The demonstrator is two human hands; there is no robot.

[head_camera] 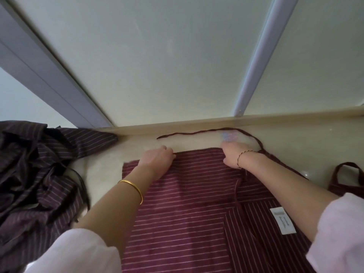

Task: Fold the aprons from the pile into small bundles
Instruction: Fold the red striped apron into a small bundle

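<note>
Where the pale beige worktop (104, 174) meets a frosted window with grey-blue frame bars (258, 56), a maroon fabric apron with thin pale stripes (187, 203) lies spread flat. It runs from the near edge in the middle up to a straight hem short of the far edge. The left hand (157, 158) rests on that far hem towards its left end, knuckles up and fingers curled over the cloth edge, gripping it. The right hand (231, 154) sits at the hem's right end on the apron's far right corner. Its thumb points inward, but its fingers are smeared by blur, so I cannot tell whether it pinches the cloth or only presses on it. A plain gold bangle (132, 191) circles the left wrist and a thin twisted bracelet (241, 158) the right. Both arms come out of loose pale sleeves (74, 253) at the near edge. From beside the right wrist, a narrow maroon tie string (206, 132) loops out and trails along the far edge of the worktop. A white rectangular sewn-in label (282, 220) shows on the apron under the right forearm. By the right edge lies a maroon strap loop (346, 174), apart from the hem. A crumpled pile of dark purple-brown striped aprons (37, 170) fills the left edge, from the far left corner towards the near edge, just beside the left forearm.
</note>
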